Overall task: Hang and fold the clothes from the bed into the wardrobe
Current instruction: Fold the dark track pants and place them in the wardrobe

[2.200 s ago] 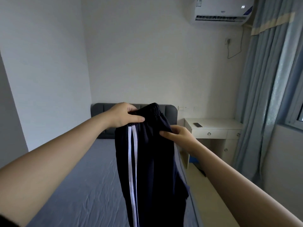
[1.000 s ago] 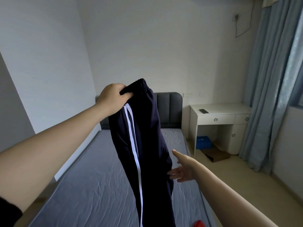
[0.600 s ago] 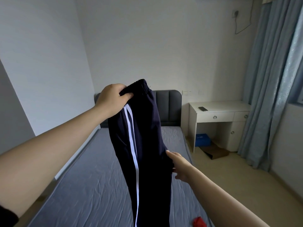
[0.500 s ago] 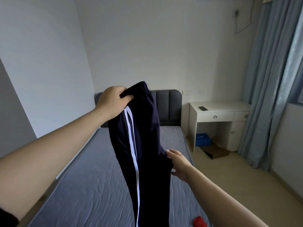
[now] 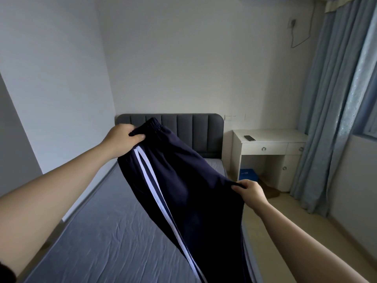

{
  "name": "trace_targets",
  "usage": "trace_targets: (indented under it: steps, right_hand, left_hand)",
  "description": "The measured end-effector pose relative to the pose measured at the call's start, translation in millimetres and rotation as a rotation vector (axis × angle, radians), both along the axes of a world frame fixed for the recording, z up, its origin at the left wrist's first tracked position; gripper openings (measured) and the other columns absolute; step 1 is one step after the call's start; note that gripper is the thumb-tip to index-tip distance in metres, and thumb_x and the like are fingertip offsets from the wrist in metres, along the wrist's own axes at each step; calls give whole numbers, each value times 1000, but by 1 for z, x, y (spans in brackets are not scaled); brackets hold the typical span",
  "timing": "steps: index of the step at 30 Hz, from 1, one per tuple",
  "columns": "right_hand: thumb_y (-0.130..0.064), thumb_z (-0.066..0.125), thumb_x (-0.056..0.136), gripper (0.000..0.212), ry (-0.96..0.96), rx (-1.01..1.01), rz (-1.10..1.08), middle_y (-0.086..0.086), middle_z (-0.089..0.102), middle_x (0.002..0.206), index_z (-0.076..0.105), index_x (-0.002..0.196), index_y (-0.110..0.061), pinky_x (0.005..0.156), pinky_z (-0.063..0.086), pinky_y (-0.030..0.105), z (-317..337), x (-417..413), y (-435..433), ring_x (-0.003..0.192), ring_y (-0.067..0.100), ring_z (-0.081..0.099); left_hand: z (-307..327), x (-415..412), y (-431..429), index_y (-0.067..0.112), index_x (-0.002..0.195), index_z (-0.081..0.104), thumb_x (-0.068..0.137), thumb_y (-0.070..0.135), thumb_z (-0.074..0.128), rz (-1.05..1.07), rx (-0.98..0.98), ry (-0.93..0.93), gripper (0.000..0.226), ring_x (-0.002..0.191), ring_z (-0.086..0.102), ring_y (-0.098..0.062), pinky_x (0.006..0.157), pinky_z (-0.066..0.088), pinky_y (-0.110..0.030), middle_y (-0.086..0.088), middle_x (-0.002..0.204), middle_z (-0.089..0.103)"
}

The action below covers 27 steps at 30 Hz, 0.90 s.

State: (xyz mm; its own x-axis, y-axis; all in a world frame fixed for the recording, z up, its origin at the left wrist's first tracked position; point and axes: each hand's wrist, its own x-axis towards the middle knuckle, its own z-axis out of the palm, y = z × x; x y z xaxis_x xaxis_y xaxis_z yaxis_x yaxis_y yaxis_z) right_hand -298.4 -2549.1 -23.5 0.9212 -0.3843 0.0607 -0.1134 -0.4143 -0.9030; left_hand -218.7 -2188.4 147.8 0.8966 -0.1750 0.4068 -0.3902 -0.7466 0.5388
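Observation:
A pair of dark navy track trousers (image 5: 189, 186) with two white side stripes is held up over the bed (image 5: 106, 231). My left hand (image 5: 122, 137) grips the elastic waistband at the upper left. My right hand (image 5: 250, 190) pinches the trousers' right edge lower down and holds it out to the right, so the cloth slants between the two hands. The legs hang down past the bottom of the view. No wardrobe is in sight.
The bed has a grey sheet and a dark padded headboard (image 5: 169, 123) against the far wall. A white desk (image 5: 269, 146) with a phone (image 5: 249, 137) on it stands at the right, a blue box (image 5: 247, 174) under it. Blue curtains (image 5: 334, 103) hang at the right.
My right hand has taken hold of the trousers' right edge and pulled it out to the right and up, spreading the cloth. My left hand has lowered the waistband a little.

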Motion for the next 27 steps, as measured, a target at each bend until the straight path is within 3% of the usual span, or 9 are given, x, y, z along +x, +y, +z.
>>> trace_targets:
  steps: [4, 9, 12, 16, 19, 22, 27]
  right_hand:
    - [-28, 69, 89, 11, 63, -81, 0, -6, 63, 70, 65, 81, -20, 44, 34, 8, 2, -1, -17, 61, 4, 57]
    - [-25, 68, 89, 11, 73, -109, -45, 0, 64, 75, 66, 81, -17, 53, 39, 22, -16, -26, -39, 65, 10, 56]
    - [-23, 69, 88, 11, 90, -144, -96, 4, 67, 78, 69, 83, -13, 60, 42, 27, -25, -46, -58, 72, 17, 59]
    - [-27, 72, 85, 26, 159, -164, -227, 0, 58, 62, 60, 64, -17, 52, 35, 26, -44, -83, -98, 61, 16, 53]
    - [-27, 73, 83, 26, 179, -115, -342, 3, 60, 62, 61, 64, -16, 49, 36, 25, -60, -121, -139, 59, 18, 55]
    - [-17, 75, 83, 17, 172, 82, -462, 7, 63, 70, 64, 73, -8, 44, 52, 25, -72, -158, -179, 51, 20, 64]
    - [-12, 76, 82, 13, 156, 215, -675, 7, 65, 72, 65, 75, -10, 65, 61, 38, -93, -225, -234, 56, 23, 67]
  left_hand:
    - [-9, -3, -1, -5, 91, 64, 92, 30, 60, -34, -21, 53, 35, 86, 62, -34, 74, 46, -38, -19, 89, 67]
    - [-24, -13, -32, 9, 65, 47, 94, 35, 55, -50, 4, 78, 40, 63, 48, -20, 56, 33, -30, -3, 64, 50]
    - [-28, -22, -62, 13, 59, 37, 93, 36, 55, -76, 25, 76, 45, 56, 42, -17, 54, 29, -30, -1, 59, 44]
    - [-39, -42, -120, 12, 59, 38, 92, 37, 56, -129, 62, 90, 45, 54, 42, -16, 52, 29, -30, 0, 58, 44]
    - [-49, -60, -175, 8, 66, 45, 92, 38, 56, -198, 77, 126, 41, 60, 45, -18, 56, 32, -31, -4, 63, 48]
    - [-59, -79, -229, 8, 66, 45, 92, 37, 56, -267, 94, 137, 40, 61, 45, -18, 56, 32, -31, -4, 63, 48]
    - [-83, -115, -311, 5, 68, 49, 93, 35, 55, -397, 94, 189, 40, 64, 49, -21, 57, 33, -31, -6, 65, 51]
